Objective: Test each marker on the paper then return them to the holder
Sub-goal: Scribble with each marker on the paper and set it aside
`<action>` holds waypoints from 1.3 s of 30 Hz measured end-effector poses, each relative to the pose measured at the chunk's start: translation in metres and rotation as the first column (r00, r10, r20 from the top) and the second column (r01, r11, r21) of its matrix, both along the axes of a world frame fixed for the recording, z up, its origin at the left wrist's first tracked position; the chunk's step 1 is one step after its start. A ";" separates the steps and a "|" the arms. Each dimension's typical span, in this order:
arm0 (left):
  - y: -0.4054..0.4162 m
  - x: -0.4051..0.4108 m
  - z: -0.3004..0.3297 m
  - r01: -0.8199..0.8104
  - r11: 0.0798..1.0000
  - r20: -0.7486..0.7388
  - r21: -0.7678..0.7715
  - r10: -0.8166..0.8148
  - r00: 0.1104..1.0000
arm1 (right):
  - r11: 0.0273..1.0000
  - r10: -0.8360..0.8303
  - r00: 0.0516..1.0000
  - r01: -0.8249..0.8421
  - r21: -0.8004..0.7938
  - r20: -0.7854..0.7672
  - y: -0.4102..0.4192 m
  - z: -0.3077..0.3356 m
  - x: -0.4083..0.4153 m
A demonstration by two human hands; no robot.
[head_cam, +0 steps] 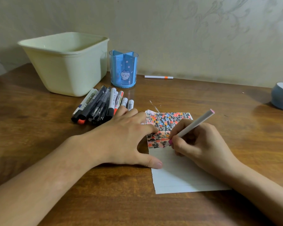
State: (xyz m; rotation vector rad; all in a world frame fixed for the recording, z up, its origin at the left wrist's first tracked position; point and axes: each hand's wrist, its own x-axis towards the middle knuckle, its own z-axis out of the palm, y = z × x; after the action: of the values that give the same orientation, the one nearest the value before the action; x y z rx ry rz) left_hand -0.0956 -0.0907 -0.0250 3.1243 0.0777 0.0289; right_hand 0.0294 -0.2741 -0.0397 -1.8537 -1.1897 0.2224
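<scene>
Pink-tipped and white, the marker (190, 127) your right hand (201, 144) pinches slants up and right, tip on the paper (178, 173) that your flat, relaxed left hand (121, 137) pins, while the holder (123, 69) stands far left beyond the pile (101, 105), nearer your left, nothing between.

Single head view: looks forward-down, close over wooden desk (39, 111), wall behind.
</scene>
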 end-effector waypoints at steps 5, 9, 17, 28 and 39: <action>0.000 0.000 0.001 -0.003 1.000 -0.005 0.004 0.003 1.000 | 0.999 0.029 1.000 -0.029 -0.016 -0.005 0.000 0.001 -0.001; -0.001 0.000 0.001 -0.004 1.000 -0.010 0.005 0.004 1.000 | 1.000 0.003 0.999 -0.004 -0.004 -0.035 0.001 0.000 0.003; -0.001 0.000 0.002 -0.006 1.000 -0.022 -0.006 0.006 1.000 | 1.000 0.008 1.000 -0.008 -0.009 -0.025 0.000 -0.001 0.002; -0.001 -0.001 0.002 -0.008 1.000 -0.016 -0.021 0.007 1.000 | 0.999 0.032 0.999 -0.032 0.001 -0.026 -0.001 0.001 0.000; -0.002 -0.001 0.003 -0.018 1.000 -0.039 -0.009 0.018 0.999 | 0.996 0.082 0.997 -0.083 -0.017 -0.015 -0.002 0.001 0.000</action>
State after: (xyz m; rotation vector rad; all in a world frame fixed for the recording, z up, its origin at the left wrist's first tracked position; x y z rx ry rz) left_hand -0.0964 -0.0925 -0.0216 3.1151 0.1061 -0.0327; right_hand 0.0297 -0.2761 -0.0382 -1.8166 -1.2594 0.2920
